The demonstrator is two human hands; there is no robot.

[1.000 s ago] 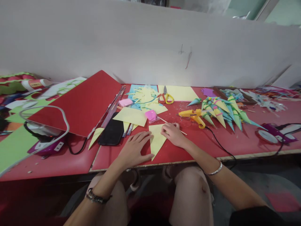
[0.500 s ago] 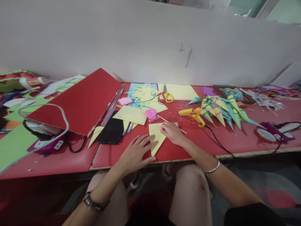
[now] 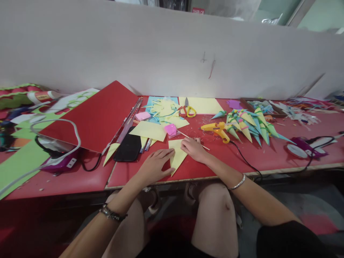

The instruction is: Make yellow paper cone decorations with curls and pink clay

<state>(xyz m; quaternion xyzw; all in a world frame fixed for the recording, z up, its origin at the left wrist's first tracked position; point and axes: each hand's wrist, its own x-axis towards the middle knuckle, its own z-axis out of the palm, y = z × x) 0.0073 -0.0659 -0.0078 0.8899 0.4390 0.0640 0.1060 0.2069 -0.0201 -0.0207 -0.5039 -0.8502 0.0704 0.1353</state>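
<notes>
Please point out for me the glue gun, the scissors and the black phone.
Hot glue gun (image 3: pixel 214 127): head view, on its yellow body.
Scissors (image 3: pixel 191 115): head view, on the yellow handle.
Black phone (image 3: pixel 128 147): head view, on its dark face.

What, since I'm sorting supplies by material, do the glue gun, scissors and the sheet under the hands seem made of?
Glue gun: likely plastic, evenly yellow and moulded-looking. Scissors: grey blades, probably metal; smooth, bright yellow and red handles, apparently plastic. Yellow sheet: matte, thin and straight-edged, so paper or light card.
</notes>
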